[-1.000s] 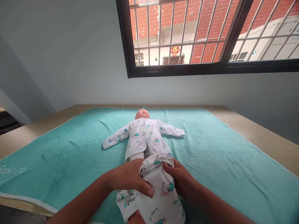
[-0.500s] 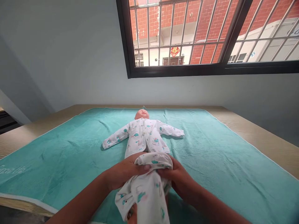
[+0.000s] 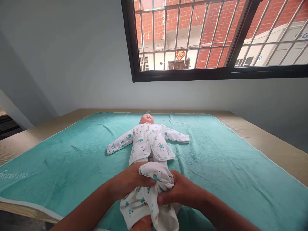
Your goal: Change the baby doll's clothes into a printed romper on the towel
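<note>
A baby doll point(image 3: 147, 118) lies on its back on a teal towel point(image 3: 60, 160), dressed in a white printed top point(image 3: 149, 142) with its arms spread. Over its legs sits a pair of white printed trousers point(image 3: 146, 197), bunched at the waist. My left hand point(image 3: 128, 183) grips the bunched fabric on the left side. My right hand point(image 3: 179, 192) is closed on the fabric on the right, thumb pressed into it. A doll foot point(image 3: 141, 224) shows at the bottom edge.
The towel covers a wooden platform point(image 3: 271, 144) set against a grey wall point(image 3: 72, 64). A barred window point(image 3: 216, 35) looks out on a brick building. The platform's near left edge drops to a dark floor point(image 3: 14, 221).
Both hands have gathered the trousers tighter and worked along the doll's legs; the fabric is more bunched and my right thumb now presses across it. The view tilted slightly.
</note>
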`<action>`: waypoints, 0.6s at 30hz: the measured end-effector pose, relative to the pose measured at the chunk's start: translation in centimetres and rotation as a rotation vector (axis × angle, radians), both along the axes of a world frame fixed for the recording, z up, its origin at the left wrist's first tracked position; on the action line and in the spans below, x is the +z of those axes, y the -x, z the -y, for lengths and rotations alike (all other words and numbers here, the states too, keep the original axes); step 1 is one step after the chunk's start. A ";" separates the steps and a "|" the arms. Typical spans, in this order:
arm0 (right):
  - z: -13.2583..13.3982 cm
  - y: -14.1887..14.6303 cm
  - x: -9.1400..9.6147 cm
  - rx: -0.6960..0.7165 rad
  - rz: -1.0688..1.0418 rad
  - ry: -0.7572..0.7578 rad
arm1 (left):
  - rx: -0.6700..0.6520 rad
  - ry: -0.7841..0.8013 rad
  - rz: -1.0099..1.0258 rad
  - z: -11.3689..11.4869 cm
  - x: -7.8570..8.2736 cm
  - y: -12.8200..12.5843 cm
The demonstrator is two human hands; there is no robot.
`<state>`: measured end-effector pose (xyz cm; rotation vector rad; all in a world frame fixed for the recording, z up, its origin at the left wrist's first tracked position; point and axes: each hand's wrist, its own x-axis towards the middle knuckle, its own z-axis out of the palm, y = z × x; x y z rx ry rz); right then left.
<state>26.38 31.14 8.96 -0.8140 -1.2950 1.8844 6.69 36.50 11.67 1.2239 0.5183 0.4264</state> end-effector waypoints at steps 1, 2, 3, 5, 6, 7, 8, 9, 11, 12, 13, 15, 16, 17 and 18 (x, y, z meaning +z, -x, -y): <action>0.0 0.0 0.0 -0.053 -0.015 0.015 | -0.019 0.000 0.006 0.1 0.3 0.0; 0.0 0.1 -0.1 -0.121 -0.054 0.029 | -0.028 -0.019 0.009 0.2 0.6 -0.1; 0.0 0.2 -0.2 -0.187 -0.102 0.042 | -0.038 -0.063 0.005 0.2 0.9 -0.2; 0.0 0.3 -0.3 -0.268 -0.173 0.057 | -0.077 -0.193 -0.024 0.4 1.5 -0.6; 0.0 0.3 -0.3 -0.287 -0.193 0.062 | -0.106 -0.254 -0.052 0.4 1.7 -0.8; 0.1 0.4 -0.3 -0.303 -0.203 0.065 | -0.134 -0.302 -0.091 0.5 1.9 -1.0; 0.2 0.5 -0.2 -0.319 -0.201 0.070 | -0.148 -0.338 -0.144 0.6 2.0 -1.2; 0.3 0.5 0.0 -0.339 -0.189 0.077 | -0.140 -0.369 -0.205 0.7 2.0 -1.4; 0.7 0.8 0.5 -0.392 -0.153 0.084 | -0.080 -0.446 -0.308 0.9 2.0 -1.6; 0.9 0.9 0.9 -0.407 -0.137 0.078 | -0.053 -0.496 -0.331 1.0 2.1 -1.7; 1.2 1.1 1.2 -0.409 -0.130 0.067 | -0.039 -0.541 -0.334 1.1 2.1 -1.7; 2.0 1.7 1.5 -0.384 -0.128 0.040 | -0.031 -0.610 -0.326 1.3 2.4 -1.8; 2.5 2.0 1.4 -0.380 -0.119 0.035 | -0.020 -0.644 -0.338 1.5 2.5 -1.9; 2.9 2.4 1.0 -0.396 -0.100 0.040 | -0.009 -0.682 -0.365 1.6 2.6 -1.9; 3.4 2.7 0.5 -0.434 -0.073 0.054 | -0.011 -0.719 -0.397 1.8 2.6 -1.9</action>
